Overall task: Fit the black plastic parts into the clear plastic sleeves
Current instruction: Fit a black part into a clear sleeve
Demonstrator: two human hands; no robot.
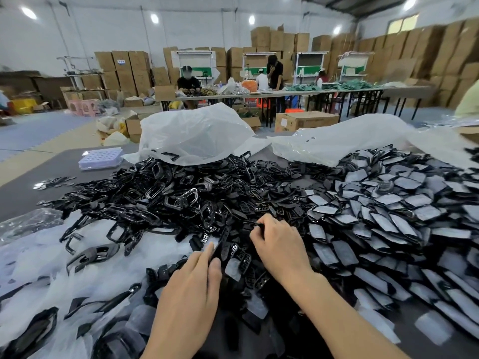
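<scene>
Left hand (193, 286) pinches a black part (218, 252) between thumb and forefinger; right hand (281, 246), fingers curled, pinches a second part (252, 224) above the loose heap (181, 193).

The right hand (281, 244) hides most of the black part (252, 224) its fingers (269, 224) pinch; nearest sleeves (432, 329) are blurred.

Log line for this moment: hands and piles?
left hand pinches black part | right hand pinches thin black piece | loose parts pile centre | sleeved parts right

Single head view — looks forward-down, close over table (23, 200).
</scene>
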